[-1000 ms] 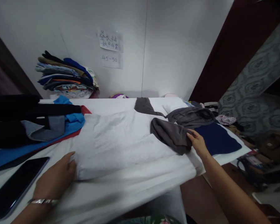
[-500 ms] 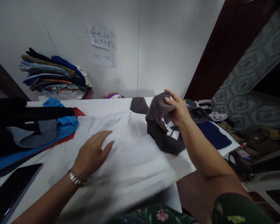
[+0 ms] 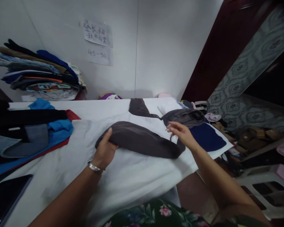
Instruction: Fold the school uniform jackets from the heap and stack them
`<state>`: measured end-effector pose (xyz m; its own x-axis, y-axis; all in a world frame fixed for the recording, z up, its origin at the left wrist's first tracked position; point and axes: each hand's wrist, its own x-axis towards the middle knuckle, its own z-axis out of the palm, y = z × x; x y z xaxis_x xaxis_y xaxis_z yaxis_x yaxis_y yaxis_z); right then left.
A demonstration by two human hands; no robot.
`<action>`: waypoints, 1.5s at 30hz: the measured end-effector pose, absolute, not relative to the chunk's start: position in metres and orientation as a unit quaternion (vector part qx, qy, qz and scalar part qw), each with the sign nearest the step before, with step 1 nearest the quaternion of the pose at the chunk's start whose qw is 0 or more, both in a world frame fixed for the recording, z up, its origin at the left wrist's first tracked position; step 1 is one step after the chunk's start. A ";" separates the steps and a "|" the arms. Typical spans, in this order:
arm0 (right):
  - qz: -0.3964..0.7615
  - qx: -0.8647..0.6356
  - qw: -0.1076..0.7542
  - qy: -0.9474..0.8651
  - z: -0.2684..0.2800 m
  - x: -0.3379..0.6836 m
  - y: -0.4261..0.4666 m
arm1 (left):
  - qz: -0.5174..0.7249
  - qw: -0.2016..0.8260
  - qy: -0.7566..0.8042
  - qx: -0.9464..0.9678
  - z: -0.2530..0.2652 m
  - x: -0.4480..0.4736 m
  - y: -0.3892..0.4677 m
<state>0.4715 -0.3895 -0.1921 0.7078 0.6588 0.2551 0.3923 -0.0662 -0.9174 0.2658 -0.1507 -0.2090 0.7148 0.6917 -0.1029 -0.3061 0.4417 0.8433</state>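
Note:
A white garment [image 3: 142, 171] with dark grey sleeves lies spread on the table in front of me. One grey sleeve [image 3: 137, 138] stretches across its white body toward the left. My left hand [image 3: 106, 148] grips the end of this sleeve, thumb on top and fingers underneath. Over the sleeve's shoulder end, my right hand [image 3: 180, 134] has its fingers curled together; what lies between them, if anything, I cannot make out. The other grey sleeve [image 3: 139, 106] lies at the far side. Bunched grey fabric, apparently the hood [image 3: 186, 117], is just beyond my right hand.
Dark, blue and red clothes [image 3: 38, 132] are heaped at the left, with a phone [image 3: 10, 198] nearer me. A folded clothes stack [image 3: 42, 72] stands behind them. Navy cloth [image 3: 209, 137] lies at the right table end. A white plastic stool [image 3: 262, 186] stands at the right.
The grey sleeve, earlier lifted in my right hand, now lies across the white body. My left hand has taken its end. My right hand has moved down to the shoulder end.

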 end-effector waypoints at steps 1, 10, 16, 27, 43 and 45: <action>0.084 -0.754 0.542 -0.362 -0.214 0.471 -0.407 | 0.307 0.821 0.231 0.423 -0.210 0.264 -0.147; -0.152 -0.864 0.120 -0.464 -0.300 0.446 -0.457 | 0.340 0.851 0.126 0.380 -0.165 0.286 -0.149; -0.175 -0.855 0.146 -0.466 -0.302 0.461 -0.453 | 0.369 0.851 0.104 0.360 -0.149 0.287 -0.138; -0.222 -0.804 0.292 -0.468 -0.275 0.455 -0.449 | 0.358 0.865 0.145 0.321 -0.149 0.299 -0.128; -0.166 -0.892 0.205 -0.368 -0.318 0.443 -0.440 | 0.381 0.856 0.167 0.307 -0.153 0.289 -0.120; -0.181 -0.892 0.208 -0.359 -0.318 0.442 -0.443 | 0.382 0.848 0.200 0.308 -0.160 0.282 -0.120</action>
